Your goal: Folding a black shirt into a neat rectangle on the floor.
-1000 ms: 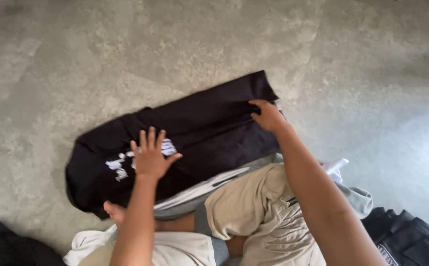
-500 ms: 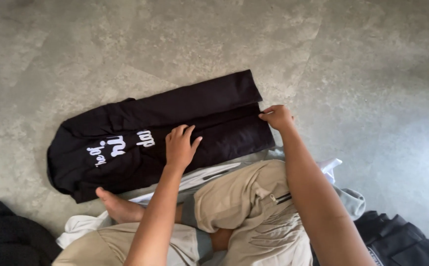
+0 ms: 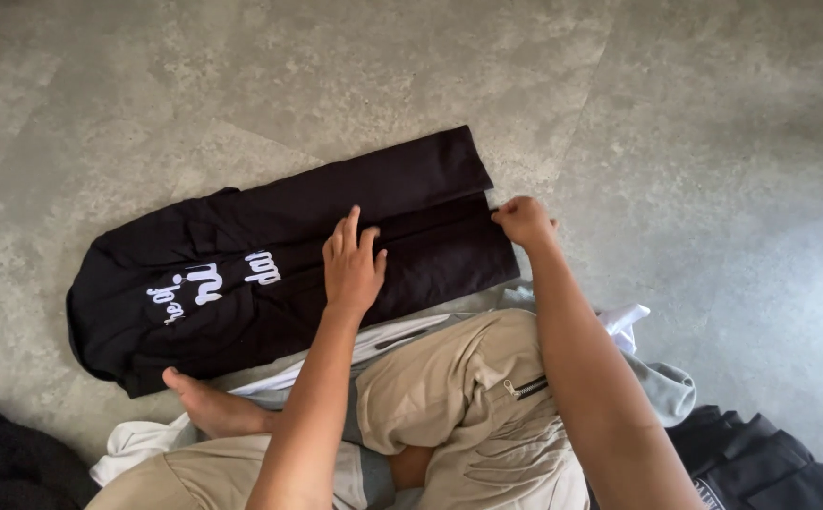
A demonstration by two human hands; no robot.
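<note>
Black garment lies folded lengthwise on the floor; left hand presses flat, fingers apart, pinning the fold; right hand pinches its right edge.

Dark clothes and a black bag are cut off at the bottom edge.

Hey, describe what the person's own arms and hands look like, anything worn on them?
Both forearms are bare, with no sleeves in view. The left hand and right hand wear no gloves, and no rings, watch or wristbands are visible. Each hand is fully in view; the arms run out of frame at the bottom edge.
</note>
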